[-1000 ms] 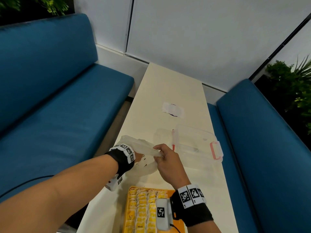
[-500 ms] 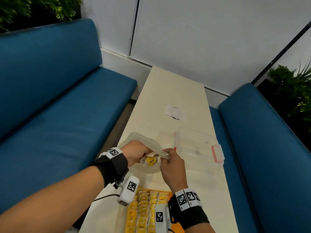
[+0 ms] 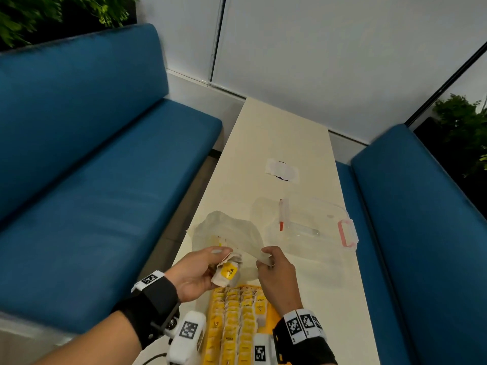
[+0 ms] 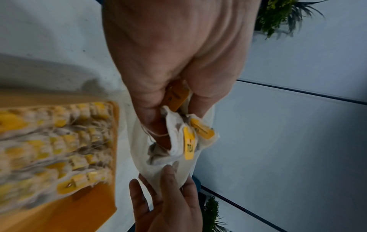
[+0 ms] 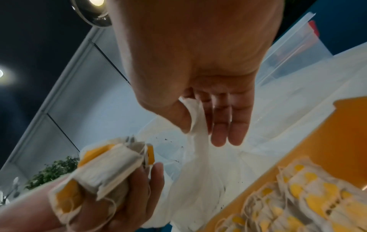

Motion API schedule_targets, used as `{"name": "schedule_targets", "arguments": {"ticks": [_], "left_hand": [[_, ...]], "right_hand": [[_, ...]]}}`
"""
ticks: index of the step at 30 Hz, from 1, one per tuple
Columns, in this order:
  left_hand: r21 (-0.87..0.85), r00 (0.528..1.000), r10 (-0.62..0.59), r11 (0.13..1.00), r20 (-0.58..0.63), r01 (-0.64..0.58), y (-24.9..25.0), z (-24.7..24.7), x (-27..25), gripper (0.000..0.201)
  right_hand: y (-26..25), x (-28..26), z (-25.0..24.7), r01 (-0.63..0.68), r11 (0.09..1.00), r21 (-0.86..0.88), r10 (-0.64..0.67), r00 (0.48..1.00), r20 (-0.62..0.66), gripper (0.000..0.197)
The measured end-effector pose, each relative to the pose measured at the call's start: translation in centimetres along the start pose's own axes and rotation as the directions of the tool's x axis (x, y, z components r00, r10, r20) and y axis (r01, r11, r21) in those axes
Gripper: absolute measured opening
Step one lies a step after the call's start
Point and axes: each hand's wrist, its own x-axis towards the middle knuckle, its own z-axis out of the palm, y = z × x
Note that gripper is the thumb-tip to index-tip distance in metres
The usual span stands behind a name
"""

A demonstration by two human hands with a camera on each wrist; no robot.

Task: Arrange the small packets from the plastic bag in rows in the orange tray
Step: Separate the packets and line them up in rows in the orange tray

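Fingers of the left hand point(image 3: 196, 272) curl round a bunch of small packets point(image 3: 228, 271); the right hand point(image 3: 276, 272) pinches the plastic bag point(image 3: 229, 233) above the orange tray point(image 3: 274, 316).

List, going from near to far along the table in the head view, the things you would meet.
Orange tray of packets → bunch of tea packets held in the left hand → plastic bag → clear lidded box → white paper scrap.
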Motion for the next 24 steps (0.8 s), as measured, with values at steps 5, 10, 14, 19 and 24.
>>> {"name": "schedule_targets", "arguments": {"ticks": [5,10,14,19,24], "left_hand": [[-0.051,0.999,-0.029,0.998,0.025,0.030,-2.0,-0.5,-1.3,0.022],[-0.105,0.997,-0.064,0.992,0.039,0.068,-3.4,-0.5,-1.8,0.027],[-0.154,0.994,-0.084,0.984,0.066,0.093,-4.7,-0.4,-2.0,0.030],[-0.174,0.987,-0.129,0.974,0.098,0.144,-5.2,0.3,-2.9,0.029],[-0.159,0.983,-0.150,0.973,0.109,0.167,-5.1,0.3,-3.4,0.034]], "right_hand": [[0.2,-3.5,-1.5,0.097,0.995,-0.015,-0.098,0.990,-0.104,0.041],[-1.2,-6.4,-1.6,0.248,0.965,0.086,-0.253,0.966,0.058,0.028],[-1.3,-7.1,0.1,0.140,0.976,0.167,-0.171,0.966,0.192,0.020],[-1.0,-7.3,1.4,0.128,0.985,0.119,-0.148,0.973,0.178,0.026],[-0.8,-7.3,2.0,0.149,0.988,0.052,-0.157,0.962,0.223,0.040]]}}
